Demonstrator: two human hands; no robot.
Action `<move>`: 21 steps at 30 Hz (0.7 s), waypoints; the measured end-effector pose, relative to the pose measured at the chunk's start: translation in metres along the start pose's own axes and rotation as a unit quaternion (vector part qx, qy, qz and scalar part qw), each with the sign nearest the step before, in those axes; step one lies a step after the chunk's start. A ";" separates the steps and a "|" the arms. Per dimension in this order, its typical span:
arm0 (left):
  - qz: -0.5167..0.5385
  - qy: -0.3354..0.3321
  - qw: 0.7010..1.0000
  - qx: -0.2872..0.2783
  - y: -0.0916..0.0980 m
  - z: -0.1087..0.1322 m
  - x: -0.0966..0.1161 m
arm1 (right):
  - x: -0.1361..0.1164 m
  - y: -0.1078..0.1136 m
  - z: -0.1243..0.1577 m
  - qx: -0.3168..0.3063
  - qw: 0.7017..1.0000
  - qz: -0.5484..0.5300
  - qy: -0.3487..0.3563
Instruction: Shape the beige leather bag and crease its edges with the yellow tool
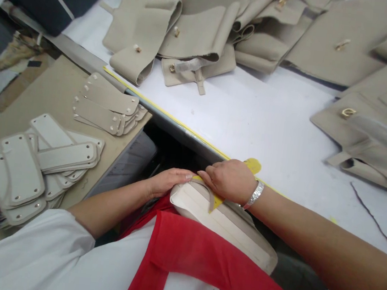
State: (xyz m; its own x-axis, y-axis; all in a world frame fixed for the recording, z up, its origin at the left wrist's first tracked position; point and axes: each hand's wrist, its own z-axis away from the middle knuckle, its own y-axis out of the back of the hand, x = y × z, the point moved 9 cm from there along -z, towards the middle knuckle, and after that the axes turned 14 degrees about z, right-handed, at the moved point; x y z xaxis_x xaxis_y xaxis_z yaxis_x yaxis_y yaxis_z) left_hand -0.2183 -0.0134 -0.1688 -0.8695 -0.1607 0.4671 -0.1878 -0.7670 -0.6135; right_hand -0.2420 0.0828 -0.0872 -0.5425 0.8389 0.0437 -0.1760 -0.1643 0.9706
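Observation:
At the table's near edge, against my body, is a beige bag body [204, 208] with a pale inner side and a curved rim at its top corner. My left hand [169, 182] pinches that corner, its thumb and fingers pressed together on the edge. My right hand [229, 180] is closed over the same rim, just right of the left fingertips. Flat yellow material [253, 165] sticks out behind the right hand and shows again below it beside the rim. Whether this is one piece or several, I cannot tell. The right palm is hidden.
Beige bag panels [195, 30] with gold fittings are heaped across the white table [225, 107]. On a brown board [61, 73] at left lie stacked beige straps [108, 103] and pale rounded pieces [25, 169] with holes. A dark cord [374, 217] lies at right.

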 end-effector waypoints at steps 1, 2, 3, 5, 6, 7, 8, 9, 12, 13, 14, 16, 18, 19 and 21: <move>-0.001 0.000 1.000 0.004 -0.001 0.002 -0.001 | -0.002 -0.002 0.003 0.001 1.000 -0.004 -0.011; -0.005 0.000 1.000 0.006 -0.002 0.003 -0.001 | -0.003 -0.003 0.007 0.002 1.000 -0.007 -0.024; -0.012 -0.001 1.000 0.007 -0.003 0.004 -0.002 | -0.005 -0.005 0.012 0.003 0.999 -0.009 -0.038; -0.031 -0.005 0.999 0.006 -0.004 0.006 -0.003 | -0.008 -0.007 0.021 0.001 0.998 -0.012 -0.067; -0.040 -0.008 0.999 0.003 -0.005 0.006 -0.004 | -0.009 -0.008 0.025 -0.001 0.997 -0.013 -0.081; -0.048 -0.010 0.999 0.000 -0.006 0.006 -0.005 | -0.011 -0.009 0.029 -0.003 0.996 -0.014 -0.092; -0.056 -0.012 0.998 -0.003 -0.006 0.007 -0.006 | -0.012 -0.009 0.032 -0.006 0.995 -0.014 -0.103; -0.064 -0.015 0.998 -0.005 -0.007 0.007 -0.006 | -0.013 -0.009 0.034 -0.010 0.993 -0.013 -0.114; -0.087 -0.028 0.996 -0.015 -0.008 0.007 -0.005 | -0.018 -0.008 0.039 -0.031 0.991 0.000 -0.131; -0.096 -0.035 0.994 -0.024 -0.009 0.007 -0.003 | -0.019 -0.007 0.040 -0.038 0.990 0.006 -0.132; -0.105 -0.045 0.993 -0.035 -0.009 0.007 0.000 | -0.020 -0.006 0.041 -0.044 0.990 0.011 -0.131; -0.116 -0.059 0.989 -0.063 -0.010 0.008 0.005 | -0.020 -0.002 0.042 -0.055 0.990 0.021 -0.130; -0.097 -0.055 0.989 -0.095 -0.009 0.009 0.008 | -0.011 0.004 0.045 -0.056 0.986 0.016 -0.154; -0.072 -0.050 0.990 -0.110 -0.008 0.009 0.009 | -0.003 0.010 0.047 -0.046 0.982 -0.011 -0.181; -0.008 -0.046 0.990 -0.130 -0.004 0.009 0.011 | 0.014 0.023 0.049 0.010 0.959 -0.145 -0.244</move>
State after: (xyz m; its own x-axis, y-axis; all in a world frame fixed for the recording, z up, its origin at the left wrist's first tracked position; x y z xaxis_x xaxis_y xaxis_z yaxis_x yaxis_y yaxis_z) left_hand -0.2229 -0.0180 -0.1557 -0.8226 -0.2136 0.5269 -0.3239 -0.5856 -0.7431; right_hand -0.2131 0.1161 -0.0526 -0.0240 0.9916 -0.1270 -0.2431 0.1174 0.9629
